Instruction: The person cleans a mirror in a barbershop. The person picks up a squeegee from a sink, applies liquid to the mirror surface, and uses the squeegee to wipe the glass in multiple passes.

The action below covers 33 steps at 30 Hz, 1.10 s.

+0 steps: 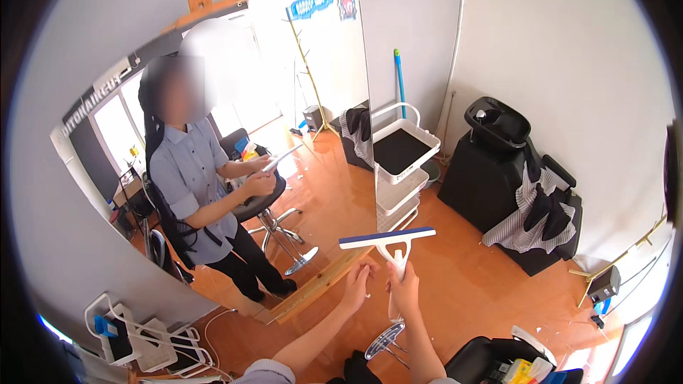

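My right hand (pixel 404 289) grips the white handle of a window squeegee (pixel 389 238) with a dark blue blade edge. The squeegee is raised, its blade lying crosswise above the hand. My left hand (pixel 358 284) is beside the handle, apart from it, with fingers loosely bent and nothing visible in them. Before me stands a large wall mirror (pixel 331 181) with a wooden lower edge (pixel 320 281). It reflects a person in a light blue shirt holding the squeegee, and a black salon chair behind.
A white tiered trolley (pixel 435 141) stands beside the mirror, near a black shampoo basin (pixel 497 122) and a striped cape (pixel 507 224). At lower left is another white trolley (pixel 155 349). A metal footrest (pixel 385 340) and black chair (pixel 475 357) holding items are close to me.
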### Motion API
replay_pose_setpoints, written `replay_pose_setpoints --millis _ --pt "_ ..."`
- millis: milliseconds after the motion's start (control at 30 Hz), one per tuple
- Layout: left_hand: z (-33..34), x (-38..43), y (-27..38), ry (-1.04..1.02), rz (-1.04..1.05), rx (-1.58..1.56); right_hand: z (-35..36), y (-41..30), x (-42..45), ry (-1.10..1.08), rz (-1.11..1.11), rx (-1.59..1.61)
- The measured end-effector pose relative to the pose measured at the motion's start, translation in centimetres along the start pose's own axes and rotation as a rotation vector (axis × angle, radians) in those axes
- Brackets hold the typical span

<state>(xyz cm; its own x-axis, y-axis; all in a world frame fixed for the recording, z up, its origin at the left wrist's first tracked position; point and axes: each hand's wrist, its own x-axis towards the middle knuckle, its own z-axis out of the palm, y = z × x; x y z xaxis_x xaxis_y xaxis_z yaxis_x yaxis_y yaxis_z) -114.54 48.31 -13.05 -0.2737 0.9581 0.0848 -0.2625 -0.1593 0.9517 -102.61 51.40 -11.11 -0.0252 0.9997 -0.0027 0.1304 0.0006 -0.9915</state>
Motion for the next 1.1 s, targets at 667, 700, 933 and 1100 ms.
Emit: replay_pose_setpoints --millis 667,700,933,1100 --pt "6.5 8.9 9.5 -0.195 0.010 0.002 -10.9 -11.1 3.6 0.257 -0.044 0.147" --pt "7.7 10.0 9.4 -0.233 -0.004 -0.005 -11.9 -11.2 4.0 0.318 -0.059 0.174" --pt "15.2 18.7 7.2 -0.516 -0.131 -0.044 -18.8 -11.1 6.7 0.731 -0.005 0.163" --pt "19.0 23.3 4.7 -0.700 -0.203 -0.037 -21.4 -10.0 7.2 0.926 -0.007 0.207"
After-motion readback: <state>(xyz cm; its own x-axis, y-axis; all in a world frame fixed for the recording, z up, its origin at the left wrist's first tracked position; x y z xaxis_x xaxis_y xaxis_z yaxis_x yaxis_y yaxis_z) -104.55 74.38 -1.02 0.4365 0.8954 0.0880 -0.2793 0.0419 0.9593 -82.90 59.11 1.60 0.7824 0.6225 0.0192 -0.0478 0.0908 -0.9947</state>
